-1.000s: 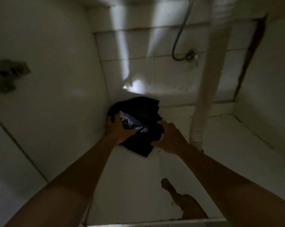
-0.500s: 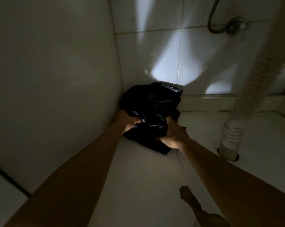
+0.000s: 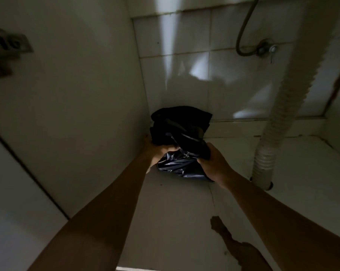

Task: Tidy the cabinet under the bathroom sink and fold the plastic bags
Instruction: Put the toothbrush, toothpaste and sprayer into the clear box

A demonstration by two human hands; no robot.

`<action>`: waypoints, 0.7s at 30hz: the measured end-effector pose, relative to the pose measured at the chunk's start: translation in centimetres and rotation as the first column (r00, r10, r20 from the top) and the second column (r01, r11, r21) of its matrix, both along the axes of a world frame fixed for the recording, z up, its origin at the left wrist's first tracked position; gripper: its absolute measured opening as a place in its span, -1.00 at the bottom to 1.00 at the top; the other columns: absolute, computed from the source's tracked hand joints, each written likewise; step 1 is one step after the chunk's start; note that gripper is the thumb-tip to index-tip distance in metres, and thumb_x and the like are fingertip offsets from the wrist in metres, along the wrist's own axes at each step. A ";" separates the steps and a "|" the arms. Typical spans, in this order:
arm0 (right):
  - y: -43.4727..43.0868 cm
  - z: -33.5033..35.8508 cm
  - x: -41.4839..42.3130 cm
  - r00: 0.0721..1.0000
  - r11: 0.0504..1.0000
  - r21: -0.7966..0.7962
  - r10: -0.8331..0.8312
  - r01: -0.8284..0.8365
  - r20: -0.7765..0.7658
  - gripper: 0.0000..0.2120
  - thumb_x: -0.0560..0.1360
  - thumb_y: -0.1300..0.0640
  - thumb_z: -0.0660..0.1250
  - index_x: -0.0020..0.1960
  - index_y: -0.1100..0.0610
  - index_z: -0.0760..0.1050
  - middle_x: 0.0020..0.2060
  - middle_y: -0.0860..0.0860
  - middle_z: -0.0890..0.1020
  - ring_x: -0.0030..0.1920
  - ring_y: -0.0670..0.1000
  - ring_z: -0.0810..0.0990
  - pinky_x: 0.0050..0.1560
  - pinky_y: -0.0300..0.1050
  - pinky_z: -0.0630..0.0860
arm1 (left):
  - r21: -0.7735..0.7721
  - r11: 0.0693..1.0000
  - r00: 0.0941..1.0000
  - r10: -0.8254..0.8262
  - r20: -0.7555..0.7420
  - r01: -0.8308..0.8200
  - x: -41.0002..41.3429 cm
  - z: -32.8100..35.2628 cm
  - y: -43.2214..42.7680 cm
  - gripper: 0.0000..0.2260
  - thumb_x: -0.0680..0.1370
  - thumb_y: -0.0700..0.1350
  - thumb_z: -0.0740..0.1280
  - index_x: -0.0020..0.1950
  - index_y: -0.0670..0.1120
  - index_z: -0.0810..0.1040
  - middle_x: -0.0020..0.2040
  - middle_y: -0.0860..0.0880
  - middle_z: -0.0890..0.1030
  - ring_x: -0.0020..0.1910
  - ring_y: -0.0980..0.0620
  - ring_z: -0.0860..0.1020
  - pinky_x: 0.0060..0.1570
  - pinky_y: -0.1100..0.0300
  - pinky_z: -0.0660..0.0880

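A bundle of black plastic bags (image 3: pixel 181 130) sits in the back left corner of the dim cabinet, against the left wall and the tiled back wall. A shinier crumpled part of the bundle (image 3: pixel 179 165) bulges toward me between my hands. My left hand (image 3: pixel 157 151) grips the bundle's left side, its fingers partly hidden by the plastic. On the right side, my right hand (image 3: pixel 214 163) has its thumb and fingers curled round the plastic. Both arms reach in from the front.
A white ribbed drain hose (image 3: pixel 270 149) comes down to the cabinet floor right of the bags. A thin curved water hose (image 3: pixel 243 34) meets a wall valve (image 3: pixel 266 48) at the upper right. The floor (image 3: pixel 175 222) has a brown chipped patch (image 3: pixel 235 243). A door hinge (image 3: pixel 7 45) sits on the left wall.
The camera has pulled back and tilted, showing more cabinet. Both hands have stayed on the bag bundle in the corner; a shiny crumpled part now shows between them.
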State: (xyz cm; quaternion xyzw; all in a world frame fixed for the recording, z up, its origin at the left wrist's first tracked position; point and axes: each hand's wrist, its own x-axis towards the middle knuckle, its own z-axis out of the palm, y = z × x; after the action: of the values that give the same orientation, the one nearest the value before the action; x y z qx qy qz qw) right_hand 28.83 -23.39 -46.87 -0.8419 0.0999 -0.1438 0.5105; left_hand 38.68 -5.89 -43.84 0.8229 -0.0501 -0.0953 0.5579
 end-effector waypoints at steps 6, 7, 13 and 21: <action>0.1 3.5 -4.7 0.998 0.963 0.267 0.026 -0.039 0.055 -0.46 0.51 0.33 0.40 0.39 0.07 0.27 0.06 -0.03 0.51 -0.02 -0.10 0.54 -0.04 -0.27 0.52 | -0.011 0.993 0.991 -0.115 0.062 0.116 -5.7 5.8 0.6 -0.67 0.35 -0.11 0.59 0.08 -0.11 0.66 -0.04 -0.01 0.70 -0.12 0.09 0.65 -0.19 0.31 0.59; 0.3 4.9 -6.0 0.996 0.957 0.277 0.069 -0.083 0.060 -0.37 0.50 0.35 0.40 0.45 0.03 0.23 0.12 -0.06 0.50 0.07 -0.10 0.53 0.08 -0.22 0.52 | 0.021 0.991 0.989 -0.131 0.061 0.130 -7.2 7.0 0.8 -0.62 0.29 -0.05 0.60 0.06 -0.12 0.67 -0.03 -0.04 0.71 -0.07 0.03 0.67 -0.08 0.21 0.62; 0.0 11.8 -12.3 0.966 0.966 0.202 0.197 -0.162 -0.168 -0.79 0.52 0.36 0.30 0.07 0.11 0.51 -0.06 0.08 0.60 -0.12 0.02 0.56 -0.08 -0.11 0.46 | 0.216 0.956 0.975 -0.215 0.049 0.200 -14.2 12.8 1.7 -0.58 0.14 0.19 0.48 -0.12 -0.01 0.62 -0.07 -0.10 0.69 -0.01 -0.14 0.66 0.09 -0.13 0.59; 1.4 16.4 -15.6 0.871 0.922 0.293 0.349 -0.254 -0.344 -0.78 0.21 0.32 0.26 -0.55 0.11 0.34 -0.41 0.06 0.43 -0.36 0.10 0.42 -0.32 -0.13 0.30 | 0.280 0.952 0.992 -0.128 -0.018 0.127 -21.2 17.4 4.4 -0.25 0.18 0.28 0.49 0.28 -0.07 0.55 0.18 -0.10 0.64 0.11 -0.08 0.62 0.17 -0.09 0.56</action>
State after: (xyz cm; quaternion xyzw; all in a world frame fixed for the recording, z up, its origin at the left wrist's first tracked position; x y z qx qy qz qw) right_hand 13.22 -21.94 -30.44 -0.7911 0.0825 0.1217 0.5938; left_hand 17.52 -1.53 -26.43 0.8886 -0.0892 -0.1371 0.4285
